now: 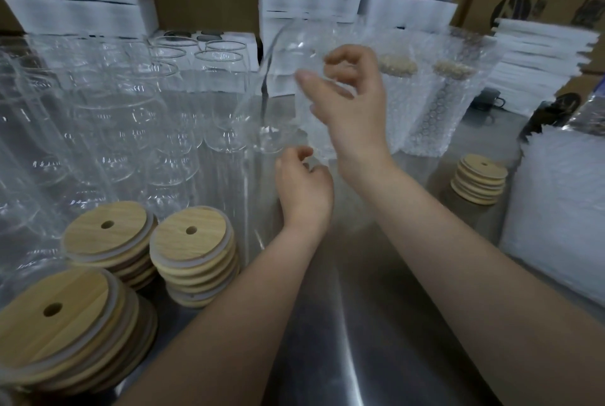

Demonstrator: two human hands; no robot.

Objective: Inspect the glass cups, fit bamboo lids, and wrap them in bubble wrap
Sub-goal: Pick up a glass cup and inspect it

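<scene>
The glass cup (281, 88) is held tilted above the table (360, 323). The right hand (350, 94) is curled round its side, and the left hand (304, 179) is curled by the base — gripping or not, I can't tell. I'd turn it slowly against the light, checking rim and wall — never loosening both hands at once.

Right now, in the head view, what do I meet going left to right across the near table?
Nearest lid stack, lid stack by the left forearm, left hand, small lid stack, white wrap pile.
</scene>
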